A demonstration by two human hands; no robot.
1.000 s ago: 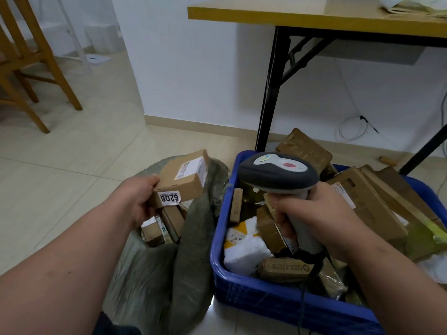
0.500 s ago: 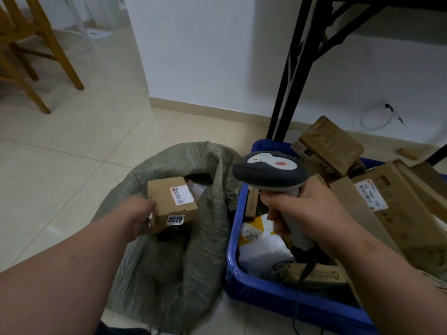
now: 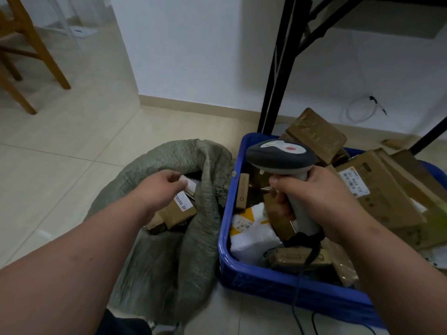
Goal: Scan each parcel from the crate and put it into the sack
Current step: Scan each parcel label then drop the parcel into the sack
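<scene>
On a pale tiled floor (image 3: 72, 146), seen from the head camera, a grey-green woven sack (image 3: 167, 238) slumps open beside a blue plastic crate (image 3: 278, 281), the two touching along the crate's left wall. A white wall (image 3: 193, 49) with a beige skirting runs behind them; black table legs (image 3: 278, 68) stand just behind the crate, a wooden chair (image 3: 29, 52) stands well apart at the upper left, and a white cable (image 3: 362, 110) loops on the floor by the wall.

The left hand (image 3: 159, 187) hovers in the sack's mouth with its fingers loosely extended, gripping nothing. Just below it a small cardboard parcel (image 3: 179, 211) with a white label lies inside the sack among other boxes.

The right hand (image 3: 314, 197) is wrapped round the handle of a grey barcode scanner (image 3: 283, 158), held upright over the crate, its dark cord trailing down over the front rim. The crate is heaped with brown cardboard parcels (image 3: 377, 189) and a white and yellow mailer bag (image 3: 251, 228).
</scene>
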